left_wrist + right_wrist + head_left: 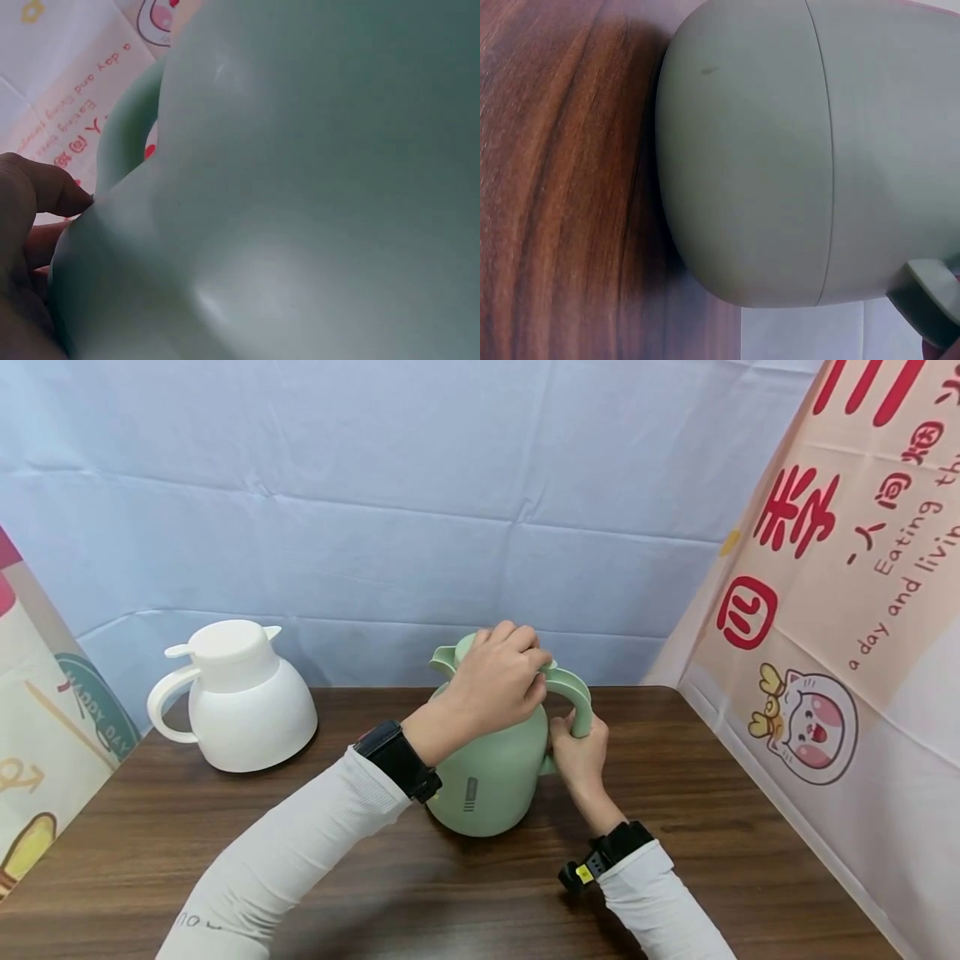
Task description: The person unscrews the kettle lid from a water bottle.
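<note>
A green thermos jug (487, 777) stands upright on the wooden table, its spout toward the left and its handle (576, 693) toward the right. My left hand (498, 677) is over the top of the jug, fingers curled round its lid, which is mostly hidden beneath them. My right hand (581, 747) grips the handle from the right side. In the left wrist view the jug's smooth body (300, 187) fills most of the picture, with fingers at its edge. The right wrist view shows the jug's lower body (757, 165) and base against the tabletop.
A white thermos jug (251, 714) stands upright at the left of the wooden table (360, 893), its handle toward the left. A pale blue cloth (375, 527) hangs behind the table. Printed cloth (862, 610) hangs along the right side, and another at the left.
</note>
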Demonstrator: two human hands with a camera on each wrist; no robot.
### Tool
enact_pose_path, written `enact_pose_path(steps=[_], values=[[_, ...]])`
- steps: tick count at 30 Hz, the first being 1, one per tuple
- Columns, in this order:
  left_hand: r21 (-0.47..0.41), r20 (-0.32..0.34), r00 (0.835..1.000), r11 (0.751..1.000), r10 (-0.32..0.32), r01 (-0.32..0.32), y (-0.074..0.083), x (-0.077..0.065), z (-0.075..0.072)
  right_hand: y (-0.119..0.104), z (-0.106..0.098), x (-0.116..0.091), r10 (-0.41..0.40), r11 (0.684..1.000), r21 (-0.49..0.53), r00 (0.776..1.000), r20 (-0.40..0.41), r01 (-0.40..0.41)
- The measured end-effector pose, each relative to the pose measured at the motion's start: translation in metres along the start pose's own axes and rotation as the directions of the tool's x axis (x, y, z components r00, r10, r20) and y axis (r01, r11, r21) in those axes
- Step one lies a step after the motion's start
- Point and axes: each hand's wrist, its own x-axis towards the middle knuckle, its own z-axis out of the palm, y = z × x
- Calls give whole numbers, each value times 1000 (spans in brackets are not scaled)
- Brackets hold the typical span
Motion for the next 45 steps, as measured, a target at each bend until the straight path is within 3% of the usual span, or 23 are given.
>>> enact_pose_path(steps=[6, 14, 18, 22, 25, 29, 34, 38, 42, 45], values=[[-76, 148, 989, 997, -1, 13, -5, 3, -10, -1, -1, -1, 7, 1000, -16, 1000, 28, -7], [-152, 367, 930, 988, 28, 30, -17, 14, -32, 0, -2, -1, 21, 1000, 1, 999, 31, -21], [-179, 388, 921, 983, 31, 43, -22, 16, -38, -1, -2, -1, 14, 1000, -7, 999, 31, -14], [-208, 374, 927, 977, 33, 49, -25, 16, -38, -2, -2, 0, 11, 1000, -21, 1000, 23, -10], [-207, 385, 922, 976, 23, 62, -27, 15, -37, -2, -2, 0, 12, 1000, -26, 1000, 16, -12], [-206, 454, 891, 972, -10, 116, -33, 17, -37, -1, -2, -1, 24, 1000, -14, 1000, 20, -24], [-216, 556, 829, 953, -57, 211, -41, 19, -35, 0, -2, -1, 27, 1000, 7, 999, 27, -27], [-242, 609, 790, 930, -77, 278, -48, 19, -33, 1, -2, -1, 24, 1000, 17, 999, 28, -24], [-273, 616, 782, 906, -95, 325, -53, 19, -30, 1, -3, -1, 34, 999, 25, 999, 34, -35], [-269, 602, 792, 908, -102, 322, -54, 18, -28, 1, -3, -1, 37, 999, 27, 999, 35, -38]])
